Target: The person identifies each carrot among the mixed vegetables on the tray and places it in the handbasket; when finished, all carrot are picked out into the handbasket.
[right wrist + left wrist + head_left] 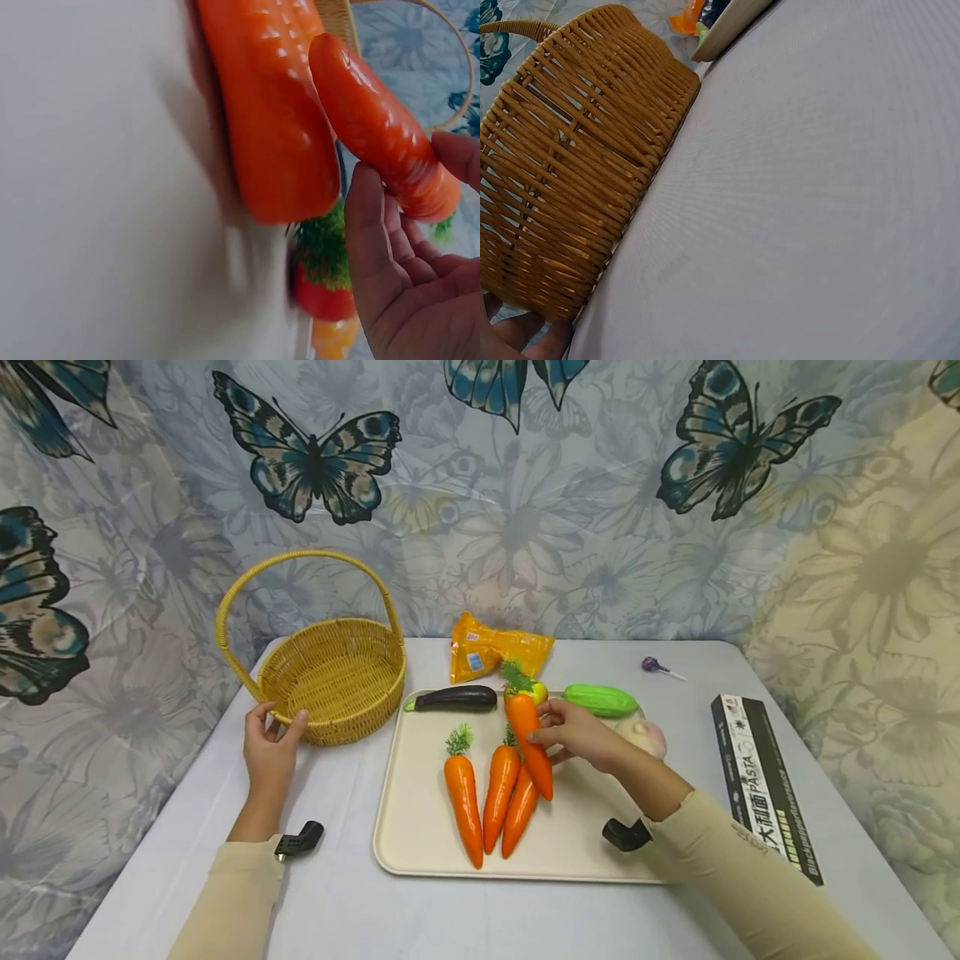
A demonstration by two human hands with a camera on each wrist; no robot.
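My right hand point(581, 735) pinches an orange carrot point(531, 747) with a green leafy top, between thumb and fingers. In the right wrist view that held carrot point(382, 124) is raised at a slant beside a larger-looking carrot point(270, 112). Three more carrots lie on the cream tray point(427, 852): a left one point(463, 797), a middle one point(501, 789) and a right one point(521, 814), partly covered by the held one. My left hand point(272, 747) grips the near left side of a yellow woven basket point(360, 718) with a tall handle. Its fingertips point(551, 341) press against the basket's lower edge.
An eggplant point(457, 698), a green gourd-like vegetable point(600, 700) and a pale pinkish bulb point(643, 737) lie along the tray's far and right side. Behind stands an orange packet point(498, 647). A lollipop point(660, 667) and a black-and-white pasta box point(765, 785) are at the right.
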